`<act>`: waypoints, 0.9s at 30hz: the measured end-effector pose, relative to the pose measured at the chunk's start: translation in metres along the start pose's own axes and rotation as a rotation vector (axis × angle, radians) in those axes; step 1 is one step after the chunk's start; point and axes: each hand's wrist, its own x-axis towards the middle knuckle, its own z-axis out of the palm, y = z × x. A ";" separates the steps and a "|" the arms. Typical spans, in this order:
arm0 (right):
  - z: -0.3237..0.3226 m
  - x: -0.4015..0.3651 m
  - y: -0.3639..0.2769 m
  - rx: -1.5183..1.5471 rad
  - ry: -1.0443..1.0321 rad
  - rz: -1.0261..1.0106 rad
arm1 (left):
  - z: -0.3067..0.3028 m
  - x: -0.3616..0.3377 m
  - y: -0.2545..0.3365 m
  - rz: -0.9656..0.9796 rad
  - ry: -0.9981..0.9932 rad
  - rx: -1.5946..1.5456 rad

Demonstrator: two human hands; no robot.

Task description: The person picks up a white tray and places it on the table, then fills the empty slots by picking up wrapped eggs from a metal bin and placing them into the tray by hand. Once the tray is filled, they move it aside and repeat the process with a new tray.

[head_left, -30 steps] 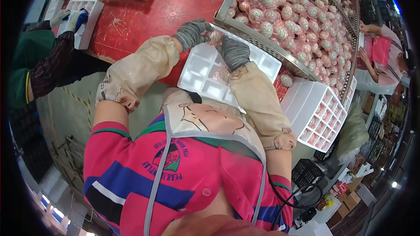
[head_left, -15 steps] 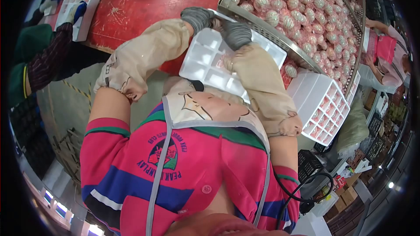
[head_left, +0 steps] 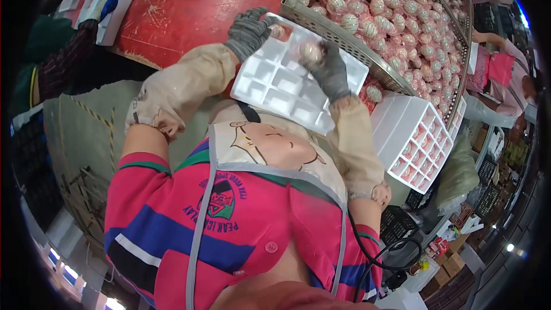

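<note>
A white foam tray (head_left: 285, 80) with square compartments lies in front of me, tilted on the red table's edge. My left hand (head_left: 249, 33), in a grey knitted glove, grips the tray at its far left corner. One wrapped fruit (head_left: 279, 33) sits in the corner compartment beside those fingers. My right hand (head_left: 333, 74), also gloved in grey, holds another plastic-wrapped fruit (head_left: 310, 54) over the tray's far side; this fruit is a little blurred. The other compartments that show hold nothing.
A metal bin (head_left: 356, 40) with perforated sides, heaped with wrapped fruits (head_left: 396, 37), stands at the far right. A filled foam tray (head_left: 414, 146) leans at my right. On the left, a co-worker's gloved hand (head_left: 107, 8) rests at another tray (head_left: 117, 17) on the red table (head_left: 172, 11).
My right hand has moved right and nearer to me, with a wrapped fruit now visible in it. My left hand has shifted slightly left, and a fruit shows in the corner compartment.
</note>
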 end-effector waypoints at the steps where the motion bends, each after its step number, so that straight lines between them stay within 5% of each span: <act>1: 0.003 0.019 0.010 -0.023 -0.040 -0.062 | -0.010 -0.002 0.011 0.025 0.108 -0.166; 3: 0.005 0.031 0.015 -0.047 -0.077 -0.124 | -0.017 -0.003 0.026 0.077 0.199 -0.448; 5: 0.000 0.031 0.003 -0.590 -0.026 -0.266 | -0.012 0.004 0.034 0.071 0.161 -0.422; 10: -0.005 0.030 0.012 -0.743 0.070 -0.330 | 0.004 0.024 0.041 0.095 -0.047 -0.471; 12: -0.006 0.039 0.006 -0.690 -0.209 -0.014 | 0.011 0.029 0.041 0.109 -0.096 -0.421; 16: 0.000 0.055 0.042 -0.835 -0.269 -0.236 | 0.012 0.043 0.045 0.144 -0.296 -0.197; 18: 0.004 0.062 0.050 -0.798 -0.334 -0.178 | 0.012 0.052 0.049 0.169 -0.328 -0.143; 20: 0.003 0.066 0.053 -0.973 -0.089 -0.498 | 0.010 0.061 0.052 0.107 -0.456 -0.088; 24: 0.022 0.071 0.043 -0.951 -0.022 -0.443 | 0.030 0.069 0.059 0.062 -0.428 -0.177; 26: 0.040 0.083 0.073 -0.918 0.198 -0.468 | 0.042 0.074 0.070 0.106 -0.455 -0.190; 27: 0.024 0.082 0.074 -0.941 0.210 -0.454 | 0.058 0.076 0.071 0.040 -0.278 -0.350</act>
